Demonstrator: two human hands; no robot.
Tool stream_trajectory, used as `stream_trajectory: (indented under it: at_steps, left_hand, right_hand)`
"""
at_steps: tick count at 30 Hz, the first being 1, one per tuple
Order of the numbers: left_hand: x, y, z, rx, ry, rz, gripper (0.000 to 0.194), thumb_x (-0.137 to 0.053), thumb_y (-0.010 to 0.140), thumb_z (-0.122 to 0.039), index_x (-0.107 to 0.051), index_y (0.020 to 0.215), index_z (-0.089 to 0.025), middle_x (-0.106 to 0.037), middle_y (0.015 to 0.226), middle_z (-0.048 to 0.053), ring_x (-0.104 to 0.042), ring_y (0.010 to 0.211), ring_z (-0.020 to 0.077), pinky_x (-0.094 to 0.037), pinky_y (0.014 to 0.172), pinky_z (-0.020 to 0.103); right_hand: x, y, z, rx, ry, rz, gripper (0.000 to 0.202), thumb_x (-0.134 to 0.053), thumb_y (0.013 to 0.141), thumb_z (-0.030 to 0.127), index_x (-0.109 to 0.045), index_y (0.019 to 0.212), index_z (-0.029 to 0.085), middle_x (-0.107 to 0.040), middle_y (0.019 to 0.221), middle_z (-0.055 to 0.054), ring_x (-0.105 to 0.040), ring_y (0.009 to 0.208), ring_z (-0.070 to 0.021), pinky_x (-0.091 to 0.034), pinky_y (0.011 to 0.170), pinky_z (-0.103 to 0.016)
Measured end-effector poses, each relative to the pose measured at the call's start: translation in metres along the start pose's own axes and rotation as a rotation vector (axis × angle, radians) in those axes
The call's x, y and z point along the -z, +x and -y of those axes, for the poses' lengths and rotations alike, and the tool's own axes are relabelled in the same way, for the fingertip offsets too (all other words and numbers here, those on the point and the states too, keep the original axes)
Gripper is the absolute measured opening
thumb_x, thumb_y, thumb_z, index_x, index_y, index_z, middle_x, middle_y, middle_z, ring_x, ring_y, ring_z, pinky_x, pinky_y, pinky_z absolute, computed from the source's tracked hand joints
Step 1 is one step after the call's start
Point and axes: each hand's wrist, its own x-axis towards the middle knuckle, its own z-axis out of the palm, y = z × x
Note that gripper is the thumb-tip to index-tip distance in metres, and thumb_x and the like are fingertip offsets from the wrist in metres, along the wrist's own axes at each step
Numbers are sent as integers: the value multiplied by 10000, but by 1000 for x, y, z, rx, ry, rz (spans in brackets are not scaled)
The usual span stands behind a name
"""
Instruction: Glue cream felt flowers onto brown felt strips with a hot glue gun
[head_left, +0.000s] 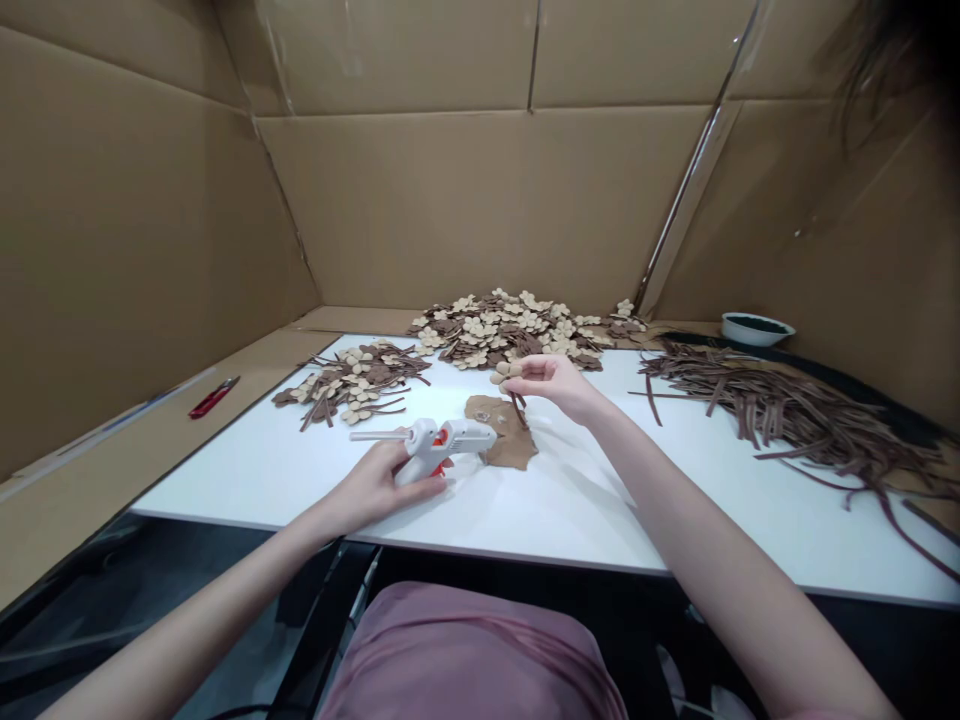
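Two bare hands work over the white board. The left hand is wrapped around the grip of a white glue gun, fingers near its red trigger, the nozzle pointing toward the other hand's side. The right hand pinches a pale flower piece between thumb and fingertips, a brown strip hanging just below it. Under those pinching fingers lies an irregular brown scrap, the nozzle at its edge in view. Beyond the left fingers, off to the left, sits a cluster of flowers with strips. Past the right fingertips rises a heap of pale and brown flowers. Well right of them spread loose brown strips, a white bowl behind. Far left of both hands, a red-handled tool rests on cardboard.
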Motion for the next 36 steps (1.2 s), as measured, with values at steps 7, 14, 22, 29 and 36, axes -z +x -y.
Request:
stream_trajectory:
  at_steps: [7, 14, 22, 29, 36]
  left_hand:
    - [5, -8, 3, 119, -241, -57, 405, -635, 809, -482, -687, 1019, -141, -703, 962, 75, -625, 822, 213, -495, 691, 256]
    - [12, -6, 4, 109, -375, -67, 366, -640, 828, -443, -654, 1033, -140, -656, 727, 31, -582, 629, 143, -474, 609, 229]
    - [21, -11, 3, 222, -163, 42, 344, -644, 797, -496, -672, 791, -153, -634, 660, 13, -582, 658, 163, -430, 610, 231]
    - [24, -15, -6, 288, -84, 92, 398, -639, 774, -532, -623, 644, -156, -618, 623, 7, -560, 610, 158, -405, 565, 229]
    - [34, -23, 9, 241, -26, 73, 378, -649, 770, -540, -678, 756, -164, -667, 731, 32, -615, 700, 199, -458, 625, 246]
  right_hand:
    - [-2, 3, -6, 18, 81, 9, 321, -827, 593, 364, -697, 787, 144, -719, 834, -79, -654, 792, -195, -492, 759, -350]
    - [-3, 1, -3, 31, 56, 41, 298, -808, 627, 354, -705, 810, 141, -706, 820, -76, -635, 740, -174, -491, 721, -334]
    - [0, 0, -4, -25, -40, 151, 289, -783, 654, 364, -698, 814, 140, -669, 787, -49, -586, 715, -154, -438, 667, -302]
    - [-4, 3, -16, -51, -99, 207, 288, -786, 622, 389, -690, 744, 146, -627, 724, -22, -542, 668, -139, -383, 594, -274]
    - [-6, 4, -19, -109, -62, 239, 276, -809, 587, 370, -688, 718, 160, -641, 698, -22, -545, 652, -145, -369, 576, -279]
